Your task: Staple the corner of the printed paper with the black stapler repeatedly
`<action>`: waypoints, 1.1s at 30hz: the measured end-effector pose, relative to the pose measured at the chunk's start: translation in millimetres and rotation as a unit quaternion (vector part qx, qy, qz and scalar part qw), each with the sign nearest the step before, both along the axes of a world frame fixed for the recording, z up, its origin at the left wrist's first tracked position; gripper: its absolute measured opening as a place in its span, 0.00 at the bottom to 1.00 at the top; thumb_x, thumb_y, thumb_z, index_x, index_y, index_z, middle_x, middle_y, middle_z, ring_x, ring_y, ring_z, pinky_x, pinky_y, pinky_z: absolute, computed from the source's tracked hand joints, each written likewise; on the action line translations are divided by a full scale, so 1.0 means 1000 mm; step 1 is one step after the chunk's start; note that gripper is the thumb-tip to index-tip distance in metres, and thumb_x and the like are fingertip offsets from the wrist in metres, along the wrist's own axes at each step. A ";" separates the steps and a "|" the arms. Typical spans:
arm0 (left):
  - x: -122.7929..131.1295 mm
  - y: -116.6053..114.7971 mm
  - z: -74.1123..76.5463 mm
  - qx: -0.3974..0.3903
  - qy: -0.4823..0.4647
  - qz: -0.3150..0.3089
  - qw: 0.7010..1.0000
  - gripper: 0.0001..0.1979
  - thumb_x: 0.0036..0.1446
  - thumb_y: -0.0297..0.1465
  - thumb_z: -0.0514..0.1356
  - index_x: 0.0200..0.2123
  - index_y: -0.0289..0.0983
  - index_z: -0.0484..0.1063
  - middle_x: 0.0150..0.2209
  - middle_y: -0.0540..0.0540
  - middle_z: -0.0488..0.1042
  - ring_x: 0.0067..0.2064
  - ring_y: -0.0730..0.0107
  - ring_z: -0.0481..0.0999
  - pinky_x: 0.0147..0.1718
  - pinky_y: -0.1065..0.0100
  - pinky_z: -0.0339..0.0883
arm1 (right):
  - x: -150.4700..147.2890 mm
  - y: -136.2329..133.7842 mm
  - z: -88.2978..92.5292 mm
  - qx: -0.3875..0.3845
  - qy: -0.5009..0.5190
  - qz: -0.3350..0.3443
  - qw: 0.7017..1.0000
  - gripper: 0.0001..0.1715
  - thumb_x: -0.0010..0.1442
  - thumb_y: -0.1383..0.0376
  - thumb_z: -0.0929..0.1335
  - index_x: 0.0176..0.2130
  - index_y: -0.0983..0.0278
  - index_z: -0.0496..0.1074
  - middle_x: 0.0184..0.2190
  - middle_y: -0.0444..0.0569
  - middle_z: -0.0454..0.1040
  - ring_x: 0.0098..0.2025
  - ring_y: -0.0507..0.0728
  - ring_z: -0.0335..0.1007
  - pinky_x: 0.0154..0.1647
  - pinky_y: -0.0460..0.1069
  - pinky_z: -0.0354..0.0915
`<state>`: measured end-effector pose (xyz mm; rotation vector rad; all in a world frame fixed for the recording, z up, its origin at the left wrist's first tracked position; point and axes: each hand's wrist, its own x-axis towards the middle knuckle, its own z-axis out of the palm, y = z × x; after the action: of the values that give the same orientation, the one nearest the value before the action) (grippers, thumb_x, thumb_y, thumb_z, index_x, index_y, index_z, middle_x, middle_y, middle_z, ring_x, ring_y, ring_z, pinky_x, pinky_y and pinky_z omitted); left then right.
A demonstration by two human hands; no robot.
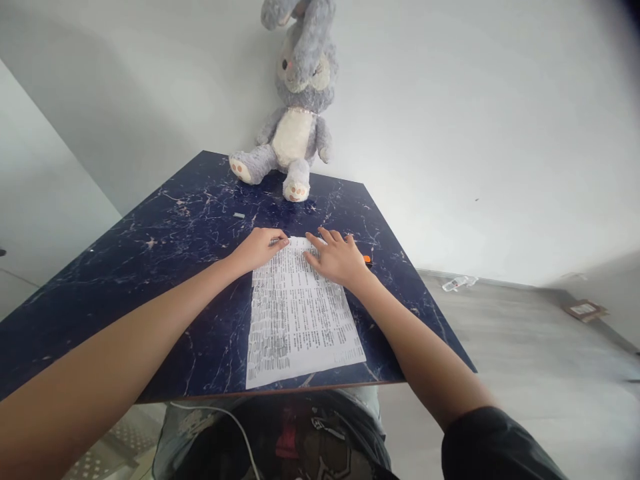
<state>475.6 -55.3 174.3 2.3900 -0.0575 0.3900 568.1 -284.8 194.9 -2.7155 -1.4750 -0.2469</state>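
nearest the camera: dark clothing at the bottom of the frame, with a white cable (225,417) curving across it, just under the near edge of the desk (150,267).
sheet: a printed sheet (300,320) lies flat on the desk, centre of the frame. Its near short edge almost reaches the desk's near edge.
long axis: it runs from the lower centre up toward the toy rabbit (300,120), leaning slightly left.
left hand: the left hand (257,248) rests at the sheet's far left corner. The fingers are curled in, and I cannot tell whether the grip closes on anything.
right hand: the right hand (337,257) lies palm down on the far right corner, grip wide, fingers spread and holding nothing.
which is nearer: both hands touch the far end, level with each other. The near end lies free.
beside: an orange bit (367,259) shows just right of the right hand, and a small grey piece (239,215) sits above the left hand.
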 end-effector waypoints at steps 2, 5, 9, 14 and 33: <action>0.000 0.001 -0.001 0.011 0.001 0.003 1.000 0.15 0.67 0.40 0.56 0.40 0.40 0.80 0.40 0.44 0.83 0.40 0.60 0.80 0.45 0.59 0.71 | -0.003 0.004 -0.005 -0.007 -0.015 0.000 1.000 0.40 0.72 0.41 0.52 0.72 0.58 0.57 0.72 0.63 0.57 0.68 0.79 0.56 0.62 0.76 0.54; 0.001 0.003 -0.004 0.019 0.001 0.003 1.000 0.16 0.67 0.41 0.56 0.40 0.40 0.80 0.39 0.45 0.83 0.40 0.60 0.80 0.44 0.59 0.70 | -0.007 0.006 -0.004 -0.008 -0.005 -0.004 1.000 0.39 0.72 0.42 0.53 0.71 0.57 0.58 0.71 0.62 0.58 0.67 0.78 0.58 0.62 0.75 0.54; 0.000 0.003 -0.002 0.037 0.001 0.005 0.999 0.15 0.68 0.41 0.55 0.43 0.40 0.78 0.41 0.44 0.82 0.41 0.59 0.80 0.45 0.59 0.70 | 0.001 -0.006 0.013 0.044 0.090 0.022 0.995 0.41 0.72 0.39 0.53 0.73 0.55 0.54 0.70 0.58 0.60 0.67 0.74 0.59 0.64 0.69 0.58; 0.000 0.005 -0.001 0.072 0.005 0.009 0.997 0.12 0.68 0.38 0.56 0.44 0.40 0.76 0.42 0.42 0.81 0.47 0.55 0.77 0.47 0.56 0.68 | 0.033 -0.038 0.037 0.070 0.253 0.133 0.956 0.36 0.67 0.41 0.65 0.66 0.55 0.64 0.64 0.53 0.67 0.61 0.64 0.68 0.60 0.58 0.65; -0.001 0.014 -0.003 0.059 -0.081 0.114 0.988 0.13 0.69 0.33 0.50 0.42 0.39 0.75 0.43 0.41 0.75 0.46 0.57 0.75 0.49 0.57 0.66 | 0.009 -0.010 0.031 0.127 0.316 -0.071 0.938 0.16 0.63 0.52 0.68 0.37 0.63 0.72 0.31 0.56 0.77 0.27 0.59 0.73 0.25 0.55 0.68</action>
<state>474.6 -41.3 171.1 2.4845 0.1236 0.7069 577.3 -294.8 226.1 -2.3584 -0.9873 0.3772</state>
